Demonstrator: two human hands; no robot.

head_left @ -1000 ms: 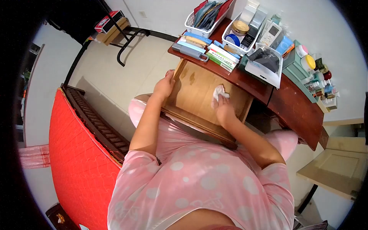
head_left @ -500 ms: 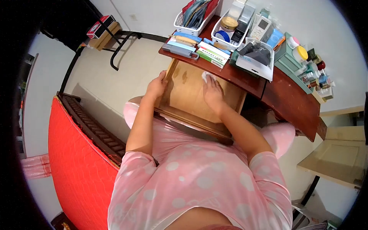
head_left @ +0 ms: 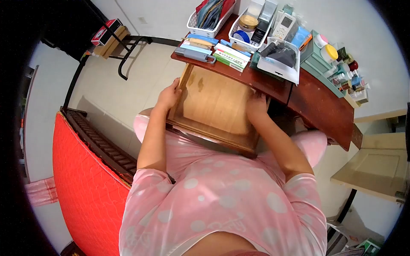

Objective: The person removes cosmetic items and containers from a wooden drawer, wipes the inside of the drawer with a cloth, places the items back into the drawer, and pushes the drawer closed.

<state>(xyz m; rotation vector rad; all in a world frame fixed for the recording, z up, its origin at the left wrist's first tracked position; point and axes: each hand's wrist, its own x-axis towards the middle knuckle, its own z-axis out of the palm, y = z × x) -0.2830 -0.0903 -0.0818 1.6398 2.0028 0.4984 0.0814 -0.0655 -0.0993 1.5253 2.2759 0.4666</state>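
A wooden drawer (head_left: 213, 102) is pulled out from the reddish-brown desk (head_left: 318, 106), over my lap. Its bare inner bottom shows a few dark stains near the back left. My left hand (head_left: 169, 96) is closed on the drawer's left side wall. Inside the drawer, against its right side and close below the desktop edge, my right hand (head_left: 257, 107) has its fingers curled. The white cloth it held a moment earlier is hidden from view now.
On the desktop stand white baskets (head_left: 205, 32), boxes (head_left: 230, 57), a remote control (head_left: 283, 25), a clear-fronted package (head_left: 279, 59) and a green organizer (head_left: 316, 57) with bottles. A red mattress (head_left: 92, 179) lies to the left, and a cabinet door (head_left: 376, 168) is at the right.
My right hand has moved right, from the drawer's back middle to its right side, and the white cloth has gone out of sight. My left hand keeps its hold on the drawer.
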